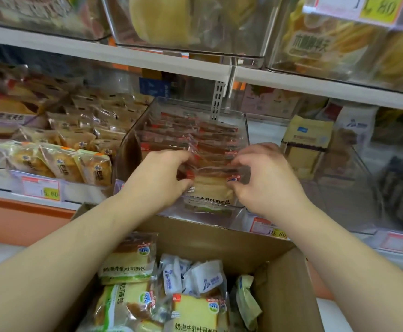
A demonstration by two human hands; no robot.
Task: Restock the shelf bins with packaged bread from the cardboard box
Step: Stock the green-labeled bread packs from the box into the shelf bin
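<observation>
**Ana:** Shop shelving fills the whole view, white shelf boards point(123, 59) running across with clear plastic bins on them. Where are the hands?

**Ben:** Dead centre. Left hand point(158, 177) and right hand point(265, 178) both have fingers curled onto the top edge of one bread packet point(208, 188), pinching its crinkled clear wrapper from either side. That packet stands at the front of the middle bin point(241, 125), printed face towards us.

**Ana:** And behind it?

**Ben:** More packets of the same sort point(188, 135), red-trimmed, lined up towards twelve o'clock inside that bin. I cannot count them.

**Ana:** Moving outward?

**Ben:** At nine o'clock, a bin of small rolls in clear wrappers point(61, 161), with a price tag point(41, 189) on its front. At three o'clock, a yellow-labelled pack point(307, 142) in the neighbouring bin. At one o'clock, up top, another bin with a yellow price label point(377, 7).

**Ana:** The supply?

**Ben:** Six o'clock, below both forearms: the cardboard box point(284, 283), open, holding sliced-bread packets point(127, 259) at its left, small white-wrapped packs point(190, 276) in the middle, one more loaf packet point(195, 310) nearest us.
</observation>
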